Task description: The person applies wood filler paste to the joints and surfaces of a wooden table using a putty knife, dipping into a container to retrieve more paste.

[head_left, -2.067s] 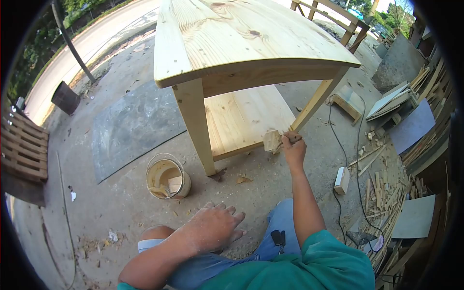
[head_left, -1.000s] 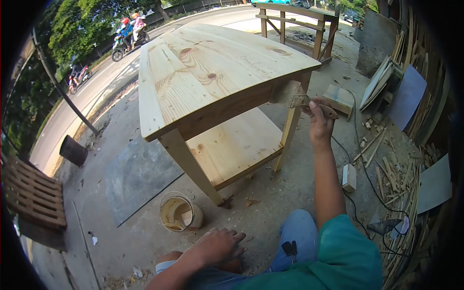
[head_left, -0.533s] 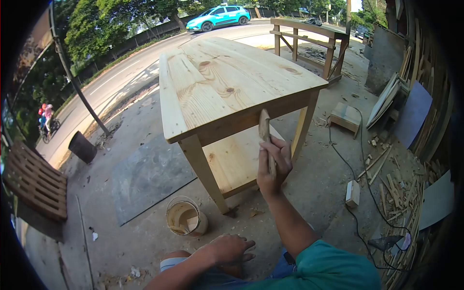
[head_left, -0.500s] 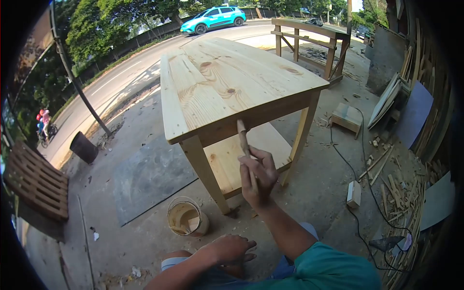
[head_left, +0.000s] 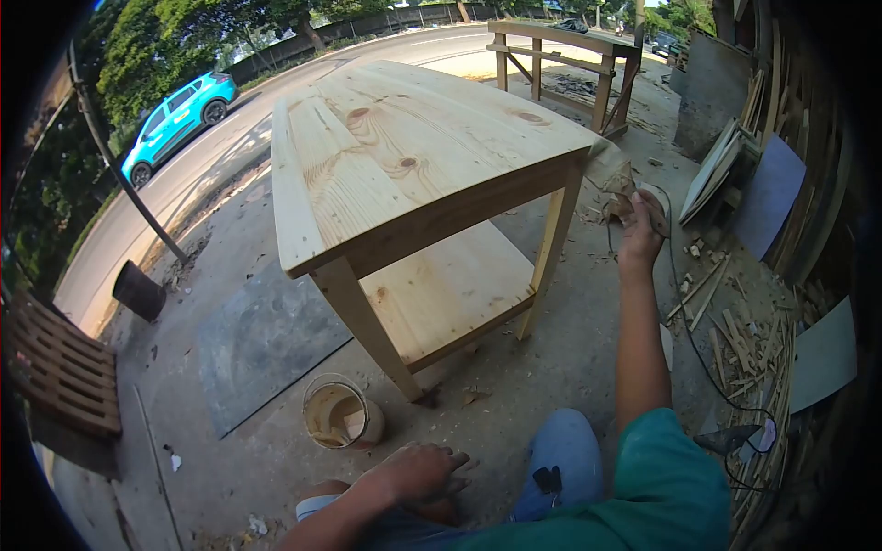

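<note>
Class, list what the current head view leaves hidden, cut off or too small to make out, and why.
All in the head view:
Brush: handle partly covered by the right hand.
Left hand: palm turned from the camera.
White object: partly hidden behind the right forearm.
Table: far legs hidden by its top.
Car: door marking too small to read.

We now hold the brush (head_left: 609,168) in our right hand (head_left: 641,237) by the table's (head_left: 441,138) near right corner (mid-rail before); the turquoise car (head_left: 180,126) is farther left.

An open-air woodworking workshop is fronting a road (head_left: 441,41); wood scraps (head_left: 755,354) are littering the concrete (head_left: 501,436); boards (head_left: 770,197) are leaning nearby.
</note>
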Demonstrator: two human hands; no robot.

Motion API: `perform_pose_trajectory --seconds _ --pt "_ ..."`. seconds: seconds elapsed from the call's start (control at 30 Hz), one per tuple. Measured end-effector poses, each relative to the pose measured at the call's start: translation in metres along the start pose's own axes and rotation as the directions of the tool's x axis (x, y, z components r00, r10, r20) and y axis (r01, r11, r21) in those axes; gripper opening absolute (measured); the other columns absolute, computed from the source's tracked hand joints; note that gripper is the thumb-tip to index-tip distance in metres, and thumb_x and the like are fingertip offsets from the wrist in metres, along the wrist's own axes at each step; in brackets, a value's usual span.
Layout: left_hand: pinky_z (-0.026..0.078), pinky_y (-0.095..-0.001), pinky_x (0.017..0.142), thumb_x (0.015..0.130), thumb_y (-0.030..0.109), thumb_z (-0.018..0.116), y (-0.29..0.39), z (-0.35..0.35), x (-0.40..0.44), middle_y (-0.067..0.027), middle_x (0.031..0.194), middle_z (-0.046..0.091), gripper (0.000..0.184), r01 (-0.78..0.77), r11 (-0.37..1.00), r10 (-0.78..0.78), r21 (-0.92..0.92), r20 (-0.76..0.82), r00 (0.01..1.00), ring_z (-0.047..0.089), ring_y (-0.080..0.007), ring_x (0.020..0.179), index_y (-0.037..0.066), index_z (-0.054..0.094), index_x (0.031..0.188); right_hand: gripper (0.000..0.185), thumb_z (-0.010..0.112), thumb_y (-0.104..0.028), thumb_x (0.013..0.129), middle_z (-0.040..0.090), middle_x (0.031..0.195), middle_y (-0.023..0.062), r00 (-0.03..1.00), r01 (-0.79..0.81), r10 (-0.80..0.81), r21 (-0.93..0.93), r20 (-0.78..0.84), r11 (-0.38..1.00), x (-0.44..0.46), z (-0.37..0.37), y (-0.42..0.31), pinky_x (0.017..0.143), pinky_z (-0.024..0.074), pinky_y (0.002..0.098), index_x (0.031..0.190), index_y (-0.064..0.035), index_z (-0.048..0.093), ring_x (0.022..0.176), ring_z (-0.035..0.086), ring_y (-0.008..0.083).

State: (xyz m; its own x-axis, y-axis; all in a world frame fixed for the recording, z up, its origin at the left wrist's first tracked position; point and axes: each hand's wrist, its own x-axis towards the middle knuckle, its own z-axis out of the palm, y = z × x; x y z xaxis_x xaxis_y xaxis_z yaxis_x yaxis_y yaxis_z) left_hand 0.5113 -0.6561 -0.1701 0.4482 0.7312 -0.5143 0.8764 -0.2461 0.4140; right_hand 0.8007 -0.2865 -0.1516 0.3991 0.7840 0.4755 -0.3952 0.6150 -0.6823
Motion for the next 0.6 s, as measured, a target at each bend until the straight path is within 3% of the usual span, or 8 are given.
perform_pose_trajectory --seconds 0.1,0.2,0.27,0.33,0.4,0.47,0.57,0.6 --pt "0.049 -0.0496 0.095 0.101 0.043 0.050 0.002 -0.002 0.005 -0.0183 0.120 0.066 0.050 0.008 1.000 -0.008 -0.004 0.009 1.000 0.063 -0.0383 0.110 0.007 0.057 0.134 0.021 0.067 -0.010 0.093 0.067 0.108 0.0101 0.976 -0.038 0.062 0.113 -0.209 0.993 0.032 -0.029 0.015 0.078 0.0571 0.0308 0.112 -0.0034 0.060 0.097 0.071 0.0272" --pt "0.049 -0.0493 0.096 0.100 0.043 0.050 0.002 -0.006 0.009 -0.0176 0.122 0.065 0.050 0.005 1.000 -0.005 0.013 0.023 1.000 0.062 -0.0378 0.112 0.007 0.057 0.134 0.022 0.067 -0.012 0.094 0.067 0.111 0.0108 0.957 -0.212 0.277 0.447 -0.086 0.869 -0.007 -0.019 0.030 0.083 0.0569 0.0325 0.113 -0.0053 0.060 0.103 0.069 0.0285" --pt "0.048 -0.0491 0.096 0.101 0.043 0.050 -0.003 0.000 0.012 -0.0168 0.124 0.064 0.050 -0.007 1.000 0.007 0.017 0.007 1.000 0.062 -0.0374 0.113 0.007 0.057 0.134 0.022 0.066 -0.015 0.096 0.066 0.115 0.0116 0.933 -0.317 0.360 0.445 -0.013 0.837 -0.053 -0.023 0.072 0.090 0.0547 0.0352 0.115 -0.0065 0.060 0.107 0.065 0.0259" --pt "0.048 -0.0491 0.096 0.101 0.043 0.050 -0.001 0.003 0.013 -0.0163 0.124 0.063 0.049 -0.003 1.000 0.003 0.015 0.009 1.000 0.061 -0.0371 0.113 0.007 0.057 0.134 0.021 0.065 -0.016 0.096 0.065 0.116 0.0124 0.871 -0.340 0.467 0.495 -0.155 0.799 -0.098 -0.046 0.121 0.092 0.0540 0.0359 0.114 -0.0065 0.060 0.105 0.065 0.0255" --pt "0.048 -0.0491 0.096 0.101 0.042 0.050 0.005 -0.007 0.011 -0.0160 0.124 0.063 0.049 0.017 1.000 -0.018 0.023 0.027 0.999 0.061 -0.0370 0.114 0.007 0.056 0.134 0.021 0.064 -0.014 0.096 0.065 0.116 0.0129 0.743 -0.423 0.606 0.502 -0.285 0.755 -0.144 -0.086 0.169 0.090 0.0550 0.0366 0.115 -0.0060 0.059 0.105 0.066 0.0261" --pt "0.048 -0.0490 0.096 0.101 0.042 0.050 0.003 -0.006 0.011 -0.0163 0.122 0.064 0.049 0.003 0.999 -0.003 0.039 0.022 1.000 0.061 -0.0366 0.113 0.007 0.056 0.135 0.022 0.062 -0.013 0.097 0.065 0.113 0.0120 0.607 -0.563 0.676 0.374 -0.418 0.737 -0.178 -0.120 0.191 0.088 0.0562 0.0369 0.117 -0.0050 0.058 0.105 0.066 0.0263" --pt "0.048 -0.0484 0.096 0.101 0.041 0.050 0.002 -0.006 0.012 -0.0168 0.118 0.064 0.049 -0.010 0.998 0.009 0.058 0.017 1.000 0.062 -0.0358 0.112 0.008 0.055 0.136 0.024 0.061 -0.012 0.096 0.064 0.113 0.0116 0.583 -0.702 0.556 -0.022 -0.593 0.712 -0.191 -0.150 0.207 0.086 0.0568 0.0366 0.119 -0.0055 0.057 0.107 0.064 0.0254" --pt "0.049 -0.0482 0.095 0.100 0.041 0.051 0.003 -0.005 0.012 -0.0170 0.117 0.064 0.049 -0.007 0.998 0.007 0.056 0.014 1.000 0.062 -0.0355 0.111 0.008 0.055 0.136 0.023 0.063 -0.011 0.096 0.064 0.114 0.0122 0.591 -0.712 0.591 -0.009 -0.549 0.703 -0.184 -0.151 0.204 0.083 0.0571 0.0351 0.117 -0.0053 0.059 0.105 0.065 0.0262"
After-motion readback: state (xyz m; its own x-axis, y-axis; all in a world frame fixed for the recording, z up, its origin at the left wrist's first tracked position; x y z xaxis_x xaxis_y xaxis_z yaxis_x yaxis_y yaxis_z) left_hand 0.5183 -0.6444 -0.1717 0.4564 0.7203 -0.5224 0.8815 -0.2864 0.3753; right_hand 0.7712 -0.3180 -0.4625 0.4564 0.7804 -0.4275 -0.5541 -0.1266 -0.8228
